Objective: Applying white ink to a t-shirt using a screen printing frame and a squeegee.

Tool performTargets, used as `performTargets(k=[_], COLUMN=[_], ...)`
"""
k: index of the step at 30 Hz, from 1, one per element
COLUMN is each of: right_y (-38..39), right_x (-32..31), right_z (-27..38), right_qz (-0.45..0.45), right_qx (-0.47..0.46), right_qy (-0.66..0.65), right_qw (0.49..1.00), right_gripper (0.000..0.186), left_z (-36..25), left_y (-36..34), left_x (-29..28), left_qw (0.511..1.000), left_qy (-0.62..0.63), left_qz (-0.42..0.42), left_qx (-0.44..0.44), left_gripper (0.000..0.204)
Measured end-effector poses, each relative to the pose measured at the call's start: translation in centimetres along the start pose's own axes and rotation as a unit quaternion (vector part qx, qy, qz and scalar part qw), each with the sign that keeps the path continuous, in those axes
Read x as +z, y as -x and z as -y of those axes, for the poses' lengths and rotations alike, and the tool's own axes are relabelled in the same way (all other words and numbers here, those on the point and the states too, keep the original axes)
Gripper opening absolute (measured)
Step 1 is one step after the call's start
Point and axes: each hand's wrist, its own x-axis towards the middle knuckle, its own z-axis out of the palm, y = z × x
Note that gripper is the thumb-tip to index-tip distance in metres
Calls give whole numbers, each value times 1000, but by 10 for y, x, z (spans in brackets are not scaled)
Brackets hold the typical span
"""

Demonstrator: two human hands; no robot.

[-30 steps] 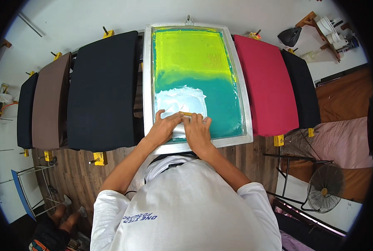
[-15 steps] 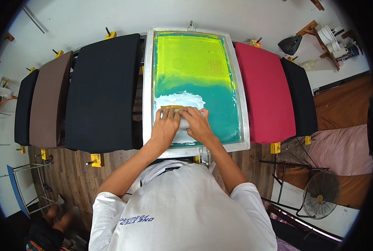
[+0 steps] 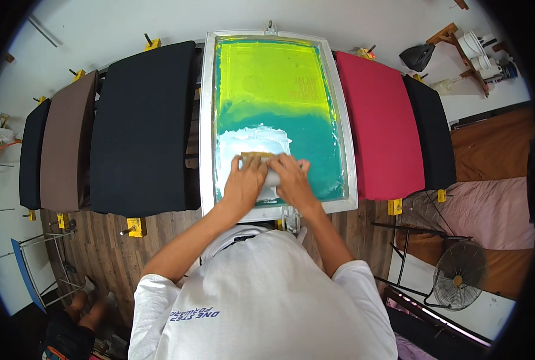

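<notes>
A silkscreen with a pale metal frame (image 3: 208, 126) lies in front of me. Its mesh (image 3: 309, 141) is teal, with a wide yellow-green area at the far end. White ink (image 3: 249, 139) is spread thickly over the near left of the mesh. Both hands are closed over a squeegee (image 3: 272, 177) that rests on the mesh at the ink's near side; a brownish strip shows along its far edge. My left hand (image 3: 245, 180) grips its left part, fingers bent over the top. My right hand (image 3: 292, 180) grips the right part, close beside the left.
Fabric-covered boards flank the screen: black (image 3: 142, 132) and brown (image 3: 69, 144) ones on the left, a red one (image 3: 382, 129) and another black one (image 3: 429, 135) on the right. A clamp (image 3: 290, 219) holds the frame's near edge. A fan (image 3: 459, 276) stands at the lower right; someone's legs (image 3: 84, 312) show lower left.
Both hands and the squeegee have slid a little to the right over the mesh. More white ink shows to the left of them. The whole view has shifted slightly.
</notes>
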Motion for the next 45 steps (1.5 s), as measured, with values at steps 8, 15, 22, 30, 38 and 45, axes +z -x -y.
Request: performTargets(k=[8, 15, 22, 30, 38, 45], right_y=[-117, -133, -119, -82, -11, -6], right_x=[-25, -8, -5, -4, -1, -24], right_z=[-19, -7, -2, 8, 34, 36], right_qz=[171, 248, 219, 205, 157, 202], right_qx=[1, 45, 52, 40, 50, 49], right_qy=[70, 94, 101, 84, 59, 49], right_qw=[983, 963, 969, 974, 985, 977], right_gripper=[32, 34, 34, 31, 41, 39], left_z=[72, 95, 90, 74, 42, 21], left_y=[-76, -69, -59, -32, 26, 22], left_x=[-35, -26, -25, -27, 4, -21], left_qw=[990, 980, 979, 967, 982, 978], left_qy=[59, 106, 127, 155, 152, 151], left_qz=[113, 147, 142, 185, 104, 140], left_qx=[-59, -83, -74, -78, -29, -39], left_gripper=[33, 39, 44, 45, 38, 35])
